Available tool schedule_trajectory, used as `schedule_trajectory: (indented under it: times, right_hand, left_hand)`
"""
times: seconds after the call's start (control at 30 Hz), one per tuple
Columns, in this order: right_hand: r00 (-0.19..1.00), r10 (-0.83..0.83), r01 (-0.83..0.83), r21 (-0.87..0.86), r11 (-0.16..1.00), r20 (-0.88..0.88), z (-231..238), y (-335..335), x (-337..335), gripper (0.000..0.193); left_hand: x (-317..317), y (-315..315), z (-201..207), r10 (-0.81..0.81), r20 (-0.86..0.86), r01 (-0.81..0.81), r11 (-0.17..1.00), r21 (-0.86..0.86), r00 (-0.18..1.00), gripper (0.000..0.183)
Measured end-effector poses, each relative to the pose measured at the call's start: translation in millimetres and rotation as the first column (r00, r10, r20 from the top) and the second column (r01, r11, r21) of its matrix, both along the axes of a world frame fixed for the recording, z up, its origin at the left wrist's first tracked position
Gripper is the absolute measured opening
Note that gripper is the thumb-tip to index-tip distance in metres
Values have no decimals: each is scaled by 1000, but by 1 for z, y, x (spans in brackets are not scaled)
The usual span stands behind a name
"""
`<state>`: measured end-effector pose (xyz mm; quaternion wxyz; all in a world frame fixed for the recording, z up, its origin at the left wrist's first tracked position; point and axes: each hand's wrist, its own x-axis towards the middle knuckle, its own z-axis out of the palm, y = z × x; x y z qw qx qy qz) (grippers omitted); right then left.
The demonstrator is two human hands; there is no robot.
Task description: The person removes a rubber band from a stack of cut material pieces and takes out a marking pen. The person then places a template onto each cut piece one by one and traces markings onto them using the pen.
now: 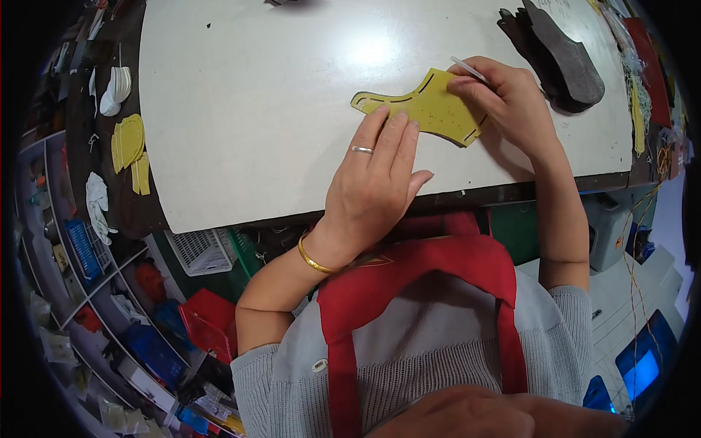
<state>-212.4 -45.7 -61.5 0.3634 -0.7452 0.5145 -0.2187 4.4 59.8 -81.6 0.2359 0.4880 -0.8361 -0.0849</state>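
A yellow pattern template (442, 102) with narrow dark slots lies on the white tabletop. A dark edge along its left tip and lower right side suggests a dark piece underneath. My left hand (376, 171) rests on the template's lower left part, fingers stretched out flat and the thumb apart. At the template's right end, my right hand (507, 98) is closed around a thin whitish pen-like stick (469, 68). The stick slants up to the left. Its lower tip is hidden by the hand, and the right fingers overlap the template's right edge.
A stack of dark grey cut pieces (562, 62) lies at the back right of the white tabletop (241, 131). Other yellow templates (128, 142) and a white glove (98, 204) lie along the left edge. Below left are a white basket (201, 252) and cluttered shelves (109, 285).
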Motion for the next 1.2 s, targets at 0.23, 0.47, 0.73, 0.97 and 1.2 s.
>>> schedule_trajectory:
  times: [0.23,0.47,0.73,0.97,1.2]
  right_hand:
    - [996,2,-8,-75,997,-84,-4,0,0,27]
    - [996,-87,88,49,995,-15,-3,-2,-26,36]
    - [965,-224,147,-423,894,-138,2,-6,-33,27]
    - [952,284,-304,-309,901,-109,21,-11,33,25]
    - [915,345,-393,-264,881,-208,8,-16,79,32]
  left_hand:
    - [-3,-3,3,14,59,-12,999,-30,998,53]
    - [6,-32,7,-75,161,100,983,-153,984,30]
    - [-6,-31,12,-146,191,178,970,-164,971,37]
    - [-15,-18,-1,-62,134,93,968,-235,989,31]
    - [-16,-16,-6,-111,-8,106,969,-223,994,28]
